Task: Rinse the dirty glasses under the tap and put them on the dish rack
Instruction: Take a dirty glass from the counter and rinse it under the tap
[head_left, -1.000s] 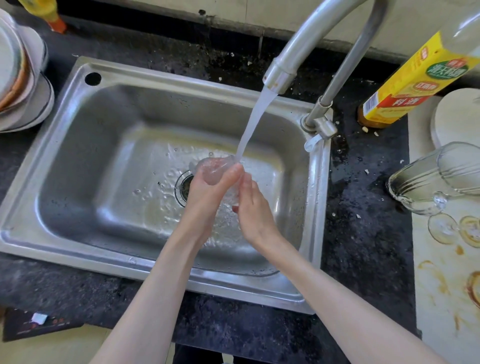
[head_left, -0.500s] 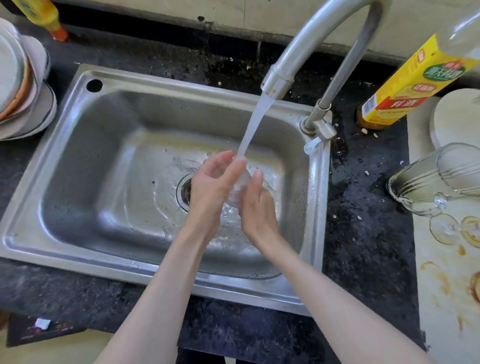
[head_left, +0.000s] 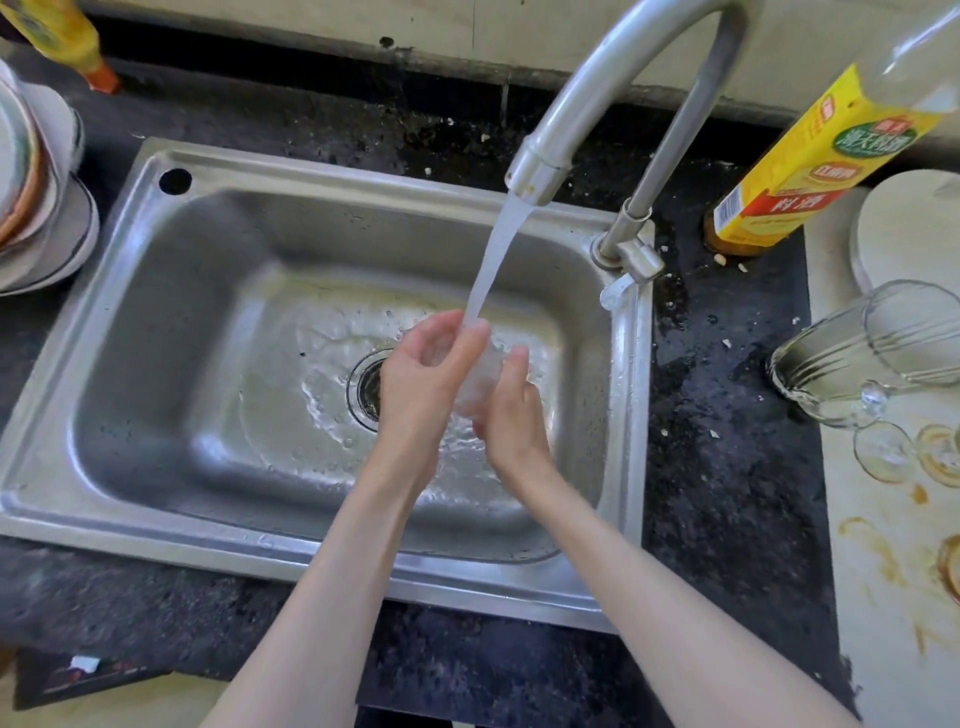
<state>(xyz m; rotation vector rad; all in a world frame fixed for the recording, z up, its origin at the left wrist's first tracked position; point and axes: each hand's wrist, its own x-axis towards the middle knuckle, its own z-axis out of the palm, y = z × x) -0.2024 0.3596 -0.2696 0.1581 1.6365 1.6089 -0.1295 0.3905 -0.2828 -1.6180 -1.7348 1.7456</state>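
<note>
Since a second ago both hands have lifted the glass (head_left: 480, 371) higher; left hand (head_left: 428, 371) and right hand (head_left: 511, 410) grip it under the stream.

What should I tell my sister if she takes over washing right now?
Left hand and right hand: both hold a small clear glass between them, over the sink, under the stream from the tap.
Waiting on the stained counter to the right: a large ribbed glass lying on its side, and a wine glass beside it.
Done: rinsing of the small glass is under way.
Left: finish it and set it on the dish rack, which is out of view; then rinse the other two.
</note>
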